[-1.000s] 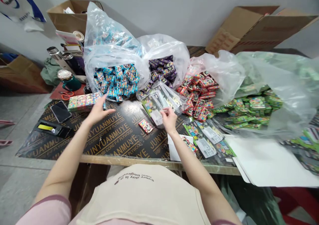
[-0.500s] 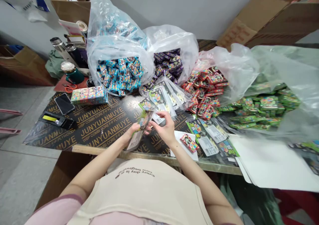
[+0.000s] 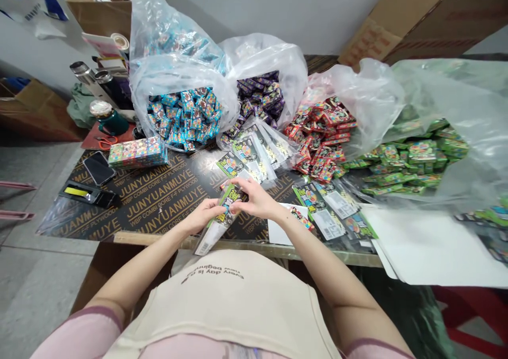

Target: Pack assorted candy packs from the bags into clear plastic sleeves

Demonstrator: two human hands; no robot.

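Note:
A clear-and-printed plastic pouch [image 3: 213, 233], green and black at its top with a white label below, is held tilted over the table's front edge. My left hand [image 3: 203, 214] grips its left side, fingers closed. My right hand [image 3: 256, 199] is closed on the upper right of the same pouch, thumb across its printed face. What lies inside the pouch is hidden. Beyond my hands lies a fan of similar flat pouches [image 3: 254, 152]. To the right of my right forearm are a small red packet [image 3: 301, 217] on white paper [image 3: 279, 232] and several more pouches [image 3: 327, 224].
Plastic bags at the back hold blue packets [image 3: 186, 118], purple packets [image 3: 260, 97], red packets [image 3: 323, 136] and green packets [image 3: 413, 158]. On the left are a phone [image 3: 99, 168], a black tape dispenser [image 3: 87, 194], orange scissors [image 3: 107, 142] and a packet stack [image 3: 138, 152]. White sheets [image 3: 436, 248] lie right.
The pouch has turned so its printed face shows more. My right hand has shifted slightly left and closed over its upper part. The camera view has shifted a little.

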